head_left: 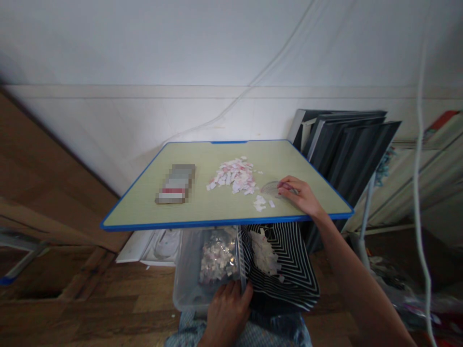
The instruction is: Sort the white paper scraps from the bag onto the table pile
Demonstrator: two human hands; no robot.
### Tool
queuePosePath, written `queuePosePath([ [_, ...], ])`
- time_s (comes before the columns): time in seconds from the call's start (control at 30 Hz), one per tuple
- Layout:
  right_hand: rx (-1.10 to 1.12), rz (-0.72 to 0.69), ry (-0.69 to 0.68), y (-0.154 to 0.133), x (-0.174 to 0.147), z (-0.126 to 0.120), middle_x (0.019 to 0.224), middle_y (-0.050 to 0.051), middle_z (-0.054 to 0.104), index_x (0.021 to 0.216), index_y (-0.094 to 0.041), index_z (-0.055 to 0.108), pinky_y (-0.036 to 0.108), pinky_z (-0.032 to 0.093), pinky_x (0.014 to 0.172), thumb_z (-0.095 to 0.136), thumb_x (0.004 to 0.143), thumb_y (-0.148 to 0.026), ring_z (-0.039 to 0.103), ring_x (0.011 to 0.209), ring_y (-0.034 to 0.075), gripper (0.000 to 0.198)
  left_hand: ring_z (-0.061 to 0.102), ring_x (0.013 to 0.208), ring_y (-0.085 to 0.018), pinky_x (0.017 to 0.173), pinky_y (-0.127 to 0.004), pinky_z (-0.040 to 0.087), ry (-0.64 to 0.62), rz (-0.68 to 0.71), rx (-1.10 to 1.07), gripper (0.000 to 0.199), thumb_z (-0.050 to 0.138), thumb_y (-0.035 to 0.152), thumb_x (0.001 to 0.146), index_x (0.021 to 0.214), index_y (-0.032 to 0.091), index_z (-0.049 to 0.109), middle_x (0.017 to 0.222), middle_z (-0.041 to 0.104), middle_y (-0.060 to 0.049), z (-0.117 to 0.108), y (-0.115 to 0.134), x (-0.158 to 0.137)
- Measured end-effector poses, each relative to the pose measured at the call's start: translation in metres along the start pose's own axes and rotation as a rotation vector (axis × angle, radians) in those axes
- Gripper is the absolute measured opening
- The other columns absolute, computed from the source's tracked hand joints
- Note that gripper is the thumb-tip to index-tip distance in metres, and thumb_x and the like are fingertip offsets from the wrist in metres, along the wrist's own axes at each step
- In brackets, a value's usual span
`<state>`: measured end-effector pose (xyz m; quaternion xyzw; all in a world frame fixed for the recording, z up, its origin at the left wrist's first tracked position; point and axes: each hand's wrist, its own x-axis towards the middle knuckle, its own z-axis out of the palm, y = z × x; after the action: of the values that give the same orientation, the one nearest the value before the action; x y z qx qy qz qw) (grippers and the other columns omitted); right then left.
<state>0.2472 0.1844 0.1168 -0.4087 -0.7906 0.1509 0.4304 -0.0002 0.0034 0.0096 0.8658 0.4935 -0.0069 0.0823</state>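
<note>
On the table's right side, my right hand pinches a clear, rounded, flat piece that looks like plastic; its exact kind is unclear. Left of it lies a heap of small white and pink paper-like pieces, with a few loose pieces nearer the front edge. Below the table, my left hand is closed over the near right rim of a clear plastic bin. Inside the bin is a shiny clear bag of small pieces. Beside it, a black-and-white striped cloth carries more whitish pieces.
A blue-edged folding table stands against the wall. Its left part bears a phone-like object, blurred out. Dark flat panels lean at the right, near a hanging white cable. A brown wooden cabinet is at the left.
</note>
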Motion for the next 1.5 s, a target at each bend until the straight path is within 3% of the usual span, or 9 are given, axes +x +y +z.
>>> queuePosePath([
  [0.13, -0.042, -0.022, -0.052, 0.001, 0.001, 0.002, 0.079, 0.005, 0.056, 0.067, -0.018, 0.058, 0.029, 0.043, 0.068, 0.052, 0.079, -0.025, 0.054, 0.074, 0.014, 0.015, 0.054, 0.087, -0.022, 0.073, -0.033, 0.045, 0.004, 0.004, 0.009, 0.046, 0.058, 0.013, 0.074, 0.117, 0.023, 0.047, 0.096, 0.058, -0.007, 0.003, 0.000, -0.001],
  [0.5, -0.215, -0.038, 0.072, 0.004, 0.002, 0.003, 0.084, 0.007, 0.054, 0.064, -0.018, 0.055, 0.034, 0.043, 0.072, 0.050, 0.078, -0.023, 0.053, 0.080, 0.018, 0.016, 0.053, 0.088, -0.021, 0.074, -0.033, 0.044, -0.007, -0.001, -0.002, 0.045, 0.054, 0.011, 0.075, 0.118, 0.022, 0.046, 0.096, 0.058, -0.007, -0.002, 0.001, -0.001],
  [0.63, -0.179, -0.063, 0.081, 0.000, 0.001, 0.001, 0.087, 0.008, 0.054, 0.066, -0.017, 0.055, 0.035, 0.043, 0.073, 0.051, 0.078, -0.023, 0.052, 0.082, 0.018, 0.014, 0.053, 0.088, -0.021, 0.074, -0.032, 0.043, 0.007, 0.004, 0.001, 0.045, 0.055, 0.012, 0.076, 0.118, 0.023, 0.046, 0.096, 0.058, -0.007, 0.000, 0.001, -0.001],
  [0.77, -0.096, -0.092, -0.008, -0.003, 0.000, -0.001, 0.085, 0.007, 0.054, 0.063, -0.017, 0.054, 0.034, 0.042, 0.071, 0.053, 0.077, -0.023, 0.053, 0.079, 0.017, 0.015, 0.053, 0.088, -0.021, 0.074, -0.032, 0.043, -0.005, -0.003, -0.003, 0.045, 0.057, 0.013, 0.075, 0.117, 0.023, 0.047, 0.096, 0.058, -0.006, 0.000, 0.001, -0.002],
  [0.93, -0.054, -0.074, 0.064, -0.004, -0.001, -0.003, 0.086, 0.006, 0.054, 0.064, -0.017, 0.056, 0.033, 0.042, 0.071, 0.053, 0.077, -0.024, 0.052, 0.081, 0.017, 0.015, 0.053, 0.088, -0.022, 0.075, -0.033, 0.043, 0.008, 0.000, 0.012, 0.046, 0.057, 0.014, 0.075, 0.119, 0.023, 0.045, 0.096, 0.058, -0.007, -0.002, 0.002, -0.002],
  [1.07, -0.013, -0.067, -0.051, -0.006, -0.001, -0.004, 0.086, 0.006, 0.055, 0.064, -0.017, 0.057, 0.033, 0.042, 0.071, 0.054, 0.077, -0.026, 0.053, 0.078, 0.016, 0.016, 0.053, 0.086, -0.021, 0.073, -0.032, 0.044, 0.027, 0.015, 0.003, 0.046, 0.057, 0.013, 0.075, 0.118, 0.023, 0.045, 0.095, 0.058, -0.007, 0.000, 0.001, -0.002],
  [1.23, 0.054, -0.065, -0.042, -0.010, -0.002, -0.007, 0.085, 0.005, 0.055, 0.064, -0.018, 0.059, 0.032, 0.042, 0.071, 0.054, 0.077, -0.028, 0.053, 0.079, 0.016, 0.017, 0.054, 0.085, -0.022, 0.072, -0.033, 0.044, 0.039, 0.016, 0.009, 0.043, 0.057, 0.013, 0.074, 0.116, 0.022, 0.048, 0.094, 0.058, -0.007, 0.001, 0.000, -0.002],
  [1.5, 0.138, -0.044, -0.167, -0.013, -0.003, -0.009, 0.086, 0.005, 0.056, 0.064, -0.018, 0.060, 0.033, 0.043, 0.069, 0.055, 0.077, -0.030, 0.054, 0.079, 0.016, 0.018, 0.054, 0.086, -0.022, 0.073, -0.033, 0.044, 0.035, 0.019, 0.009, 0.044, 0.058, 0.013, 0.074, 0.115, 0.022, 0.048, 0.095, 0.058, -0.007, 0.001, 0.000, -0.002],
])
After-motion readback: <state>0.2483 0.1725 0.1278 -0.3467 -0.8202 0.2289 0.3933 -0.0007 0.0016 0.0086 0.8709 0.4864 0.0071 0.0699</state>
